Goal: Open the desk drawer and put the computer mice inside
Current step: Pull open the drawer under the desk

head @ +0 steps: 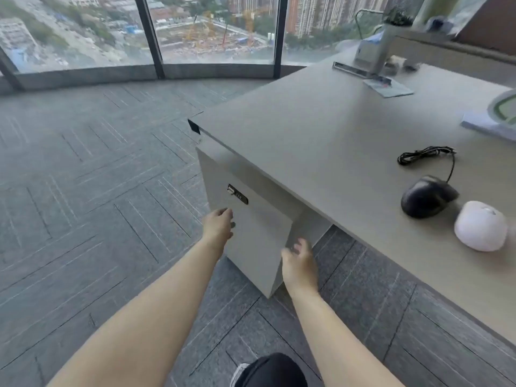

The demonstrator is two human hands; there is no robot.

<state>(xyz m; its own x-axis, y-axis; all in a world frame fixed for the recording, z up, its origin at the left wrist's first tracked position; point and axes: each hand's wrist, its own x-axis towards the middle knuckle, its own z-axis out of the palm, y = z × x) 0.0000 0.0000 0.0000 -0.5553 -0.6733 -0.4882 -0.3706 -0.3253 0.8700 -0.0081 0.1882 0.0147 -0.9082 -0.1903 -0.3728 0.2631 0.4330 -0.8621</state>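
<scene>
drawer front (251,219) under the desk (321,141), with a small lock (237,193) near its top. left hand (219,223) lies against the front, fingers curled; right hand (300,261) hooks the front's right edge, fingers bent around it. black mouse (428,196) and white mouse (480,225) rest side by side on the desktop, a coiled cable (424,155) behind them.
</scene>
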